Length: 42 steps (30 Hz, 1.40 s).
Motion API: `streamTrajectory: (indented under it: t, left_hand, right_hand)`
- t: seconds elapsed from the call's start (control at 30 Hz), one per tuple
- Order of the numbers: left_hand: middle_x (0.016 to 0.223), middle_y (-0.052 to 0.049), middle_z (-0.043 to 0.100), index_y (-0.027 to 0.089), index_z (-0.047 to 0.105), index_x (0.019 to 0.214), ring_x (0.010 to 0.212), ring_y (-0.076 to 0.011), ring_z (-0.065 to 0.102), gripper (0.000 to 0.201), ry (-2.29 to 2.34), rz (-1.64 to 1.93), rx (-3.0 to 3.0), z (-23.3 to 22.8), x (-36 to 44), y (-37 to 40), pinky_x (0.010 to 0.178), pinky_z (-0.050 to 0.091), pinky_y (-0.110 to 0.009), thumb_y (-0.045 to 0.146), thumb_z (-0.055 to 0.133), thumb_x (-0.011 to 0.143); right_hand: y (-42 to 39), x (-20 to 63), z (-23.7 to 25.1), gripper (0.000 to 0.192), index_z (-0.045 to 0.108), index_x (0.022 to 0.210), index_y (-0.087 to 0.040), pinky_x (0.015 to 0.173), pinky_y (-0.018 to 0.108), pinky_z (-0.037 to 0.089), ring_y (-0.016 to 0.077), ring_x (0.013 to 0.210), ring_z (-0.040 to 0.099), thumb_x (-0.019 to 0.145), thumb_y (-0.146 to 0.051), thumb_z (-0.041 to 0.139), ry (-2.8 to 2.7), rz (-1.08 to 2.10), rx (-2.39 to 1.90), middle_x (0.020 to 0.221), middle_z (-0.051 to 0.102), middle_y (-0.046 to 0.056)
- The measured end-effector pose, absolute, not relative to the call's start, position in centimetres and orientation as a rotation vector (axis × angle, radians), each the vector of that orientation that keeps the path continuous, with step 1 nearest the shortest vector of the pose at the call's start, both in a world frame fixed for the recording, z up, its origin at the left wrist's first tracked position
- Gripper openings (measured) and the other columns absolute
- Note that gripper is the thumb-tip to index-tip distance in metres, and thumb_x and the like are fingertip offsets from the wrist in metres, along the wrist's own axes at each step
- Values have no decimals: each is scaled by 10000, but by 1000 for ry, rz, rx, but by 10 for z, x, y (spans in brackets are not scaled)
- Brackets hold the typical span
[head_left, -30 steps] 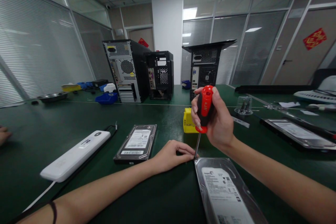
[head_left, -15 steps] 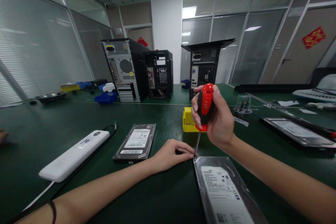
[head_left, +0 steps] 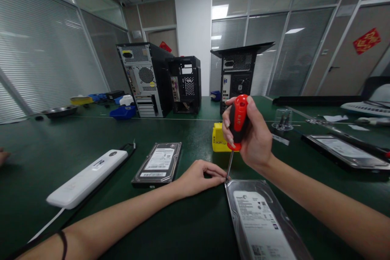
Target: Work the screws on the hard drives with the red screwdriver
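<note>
At the near side of the counter (head_left: pixel 195 223), a drive (head_left: pixel 258 219) lies label up, its near end cut off by the bottom of the view. The right hand (head_left: pixel 256 142) is wrapped around the red and black handle of a screwdriver (head_left: pixel 239 124), thumb near its top, the shaft leaning and its tip down at the drive's far left corner. The left hand (head_left: pixel 199 178) lies low beside that corner, thumb and fingertips close together by the tip; whether they pinch something or only steady the edge, I cannot tell. The two hands are apart but near each other. That closeness looks like the main risk: if the tip slipped, it could jab the left fingertips or skid across the drive's metal lid. The lean could well cause that, since a tilted tip seats badly; what it sits in is too small to make out. No clamp shows on the drive, so a hard twist might swing it round. A yellow box (head_left: pixel 217 138) stands beyond the right hand, probably out of harm's way.
</note>
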<state>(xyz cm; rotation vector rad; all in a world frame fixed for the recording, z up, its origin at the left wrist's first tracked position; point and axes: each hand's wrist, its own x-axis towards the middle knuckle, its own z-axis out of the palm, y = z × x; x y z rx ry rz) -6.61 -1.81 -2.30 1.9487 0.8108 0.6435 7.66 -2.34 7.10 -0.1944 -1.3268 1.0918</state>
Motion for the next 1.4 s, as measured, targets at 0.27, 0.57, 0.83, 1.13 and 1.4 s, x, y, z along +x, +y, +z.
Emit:
streamTrajectory:
  t: [0.27,0.57,0.83,1.13,1.4]
  left_hand:
    - [960,-93,707,96,693,962,899,-196,657,260,832,641,1943,-21,-66,-20,826,492,-278,279,579,818]
    - [959,-89,709,105,695,962,893,-193,658,269,848,642,1943,-23,-66,-19,813,492,-270,301,581,818]
    - [945,-88,709,105,692,959,884,-190,659,269,847,643,1921,-22,-66,-19,816,493,-272,301,584,808]
    - [893,-87,704,93,673,912,737,-141,640,234,835,639,1928,-23,-64,-19,695,492,-230,246,639,739]
    - [834,-55,694,116,676,858,796,-154,645,258,843,690,1878,-29,-64,-16,748,489,-242,347,679,744]
  right_hand:
    - [-24,78,70,283,524,930,-204,341,180,290,68,409,415,917,-429,352,-1329,1088,-196,648,475,-29]
    - [-25,76,70,281,523,922,-202,338,183,289,67,403,413,917,-422,350,-1320,1085,-177,647,470,-27]
    - [-24,77,71,281,526,920,-204,335,177,293,64,401,411,915,-428,357,-1319,1102,-181,643,477,-30]
    - [-22,76,70,286,522,932,-194,343,171,307,52,406,418,907,-441,380,-1295,1127,-170,650,491,-31]
    - [-24,77,70,295,517,929,-204,314,164,282,58,403,403,891,-471,396,-1316,1131,-180,644,472,-35]
